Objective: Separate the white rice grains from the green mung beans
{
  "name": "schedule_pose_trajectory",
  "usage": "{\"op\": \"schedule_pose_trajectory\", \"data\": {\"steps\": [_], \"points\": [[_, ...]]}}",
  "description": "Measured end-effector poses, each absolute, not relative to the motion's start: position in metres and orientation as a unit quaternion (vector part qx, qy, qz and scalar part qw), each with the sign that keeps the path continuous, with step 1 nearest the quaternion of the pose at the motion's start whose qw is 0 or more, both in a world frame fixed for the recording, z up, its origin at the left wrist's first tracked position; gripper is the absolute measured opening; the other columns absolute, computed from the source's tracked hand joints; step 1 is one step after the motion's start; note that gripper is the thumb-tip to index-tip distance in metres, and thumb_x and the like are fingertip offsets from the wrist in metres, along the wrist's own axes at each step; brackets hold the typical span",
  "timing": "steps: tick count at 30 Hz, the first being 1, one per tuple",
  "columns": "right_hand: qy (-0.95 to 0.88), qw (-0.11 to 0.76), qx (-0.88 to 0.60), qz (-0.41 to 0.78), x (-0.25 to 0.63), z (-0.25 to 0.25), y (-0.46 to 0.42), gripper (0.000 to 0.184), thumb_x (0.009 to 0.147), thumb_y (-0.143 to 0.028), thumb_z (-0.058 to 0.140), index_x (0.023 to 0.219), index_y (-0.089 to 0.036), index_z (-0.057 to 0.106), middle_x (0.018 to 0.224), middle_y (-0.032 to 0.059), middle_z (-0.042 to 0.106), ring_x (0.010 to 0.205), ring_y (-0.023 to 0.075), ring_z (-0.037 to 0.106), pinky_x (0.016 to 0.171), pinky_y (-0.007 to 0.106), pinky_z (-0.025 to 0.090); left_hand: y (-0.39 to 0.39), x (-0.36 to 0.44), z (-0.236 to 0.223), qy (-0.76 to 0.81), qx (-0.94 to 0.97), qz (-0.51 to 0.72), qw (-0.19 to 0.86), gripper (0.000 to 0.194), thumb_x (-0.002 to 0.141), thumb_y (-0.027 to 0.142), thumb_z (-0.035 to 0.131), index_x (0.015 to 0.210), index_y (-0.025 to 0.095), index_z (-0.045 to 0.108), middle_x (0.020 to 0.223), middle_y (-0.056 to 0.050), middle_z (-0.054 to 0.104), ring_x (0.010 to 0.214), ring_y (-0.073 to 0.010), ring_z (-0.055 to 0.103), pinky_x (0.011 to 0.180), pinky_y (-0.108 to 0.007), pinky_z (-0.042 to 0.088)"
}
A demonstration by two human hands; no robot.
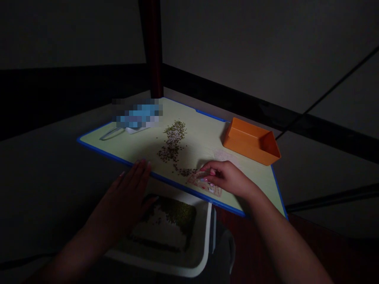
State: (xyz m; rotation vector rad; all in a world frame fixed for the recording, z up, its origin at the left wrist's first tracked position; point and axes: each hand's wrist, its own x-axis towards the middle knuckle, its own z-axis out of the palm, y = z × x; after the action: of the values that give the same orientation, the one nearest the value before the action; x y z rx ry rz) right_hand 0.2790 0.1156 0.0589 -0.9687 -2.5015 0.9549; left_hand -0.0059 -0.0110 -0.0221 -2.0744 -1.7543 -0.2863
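Observation:
A pale yellow board with a blue rim (97,146) carries a scatter of small dark green seeds (173,142). My right hand (227,178) rests on the board near its front edge, fingers curled on a small flat card-like piece (204,183) next to the seeds. My left hand (130,193) lies flat with fingers stretched out, fingertips touching the board's front edge. Just below the board sits a white tray (204,252) holding green seeds and pale grains; my left hand partly covers it.
An orange open box (251,142) stands at the board's far right. A blurred blue object with a white part (137,118) lies at the far left. A dark post (152,47) rises behind the board. The room is dim.

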Motion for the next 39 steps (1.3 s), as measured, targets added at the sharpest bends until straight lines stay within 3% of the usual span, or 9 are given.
{"op": "schedule_pose_trajectory", "data": {"steps": [14, 26, 39], "points": [[-0.86, 0.18, -0.395, 0.268, 0.2849, 0.0663, 0.117, 0.022, 0.087, -0.024, 0.054, 0.101, -0.015, 0.068, 0.068, -0.001, 0.057, 0.059, 0.0098, 0.045, 0.058, 0.024, 0.029, -0.0129, -0.0082, -0.0229, -0.634, -0.744, -0.106, 0.185, 0.083, 0.089, 0.053, 0.035, 0.151, 0.013, -0.001, 0.156, -0.023, 0.034, 0.142, -0.036, 0.038, 0.108, -0.053, 0.039], [-0.867, 0.149, -0.389, 0.276, 0.2835, 0.067, 0.1159, 0.022, 0.082, -0.018, 0.055, 0.099, -0.016, 0.069, 0.069, -0.0008, 0.058, 0.061, 0.0101, 0.046, 0.06, 0.025, 0.028, -0.013, -0.0064, -0.0212, -0.64, -0.742, -0.098, 0.172, 0.083, 0.089, 0.053, 0.034, 0.151, 0.013, -0.005, 0.157, -0.023, 0.031, 0.144, -0.0354, 0.034, 0.11, -0.054, 0.038], [-0.864, 0.151, -0.365, 0.312, 0.2843, 0.0687, 0.1148, 0.021, 0.082, -0.017, 0.056, 0.099, -0.016, 0.069, 0.064, -0.0044, 0.049, 0.058, 0.0087, 0.043, 0.058, 0.024, 0.028, -0.0127, -0.0057, -0.0198, -0.644, -0.74, -0.102, 0.163, 0.083, 0.089, 0.052, 0.036, 0.151, 0.014, -0.003, 0.159, -0.021, 0.028, 0.146, -0.0341, 0.031, 0.112, -0.053, 0.035]]}}
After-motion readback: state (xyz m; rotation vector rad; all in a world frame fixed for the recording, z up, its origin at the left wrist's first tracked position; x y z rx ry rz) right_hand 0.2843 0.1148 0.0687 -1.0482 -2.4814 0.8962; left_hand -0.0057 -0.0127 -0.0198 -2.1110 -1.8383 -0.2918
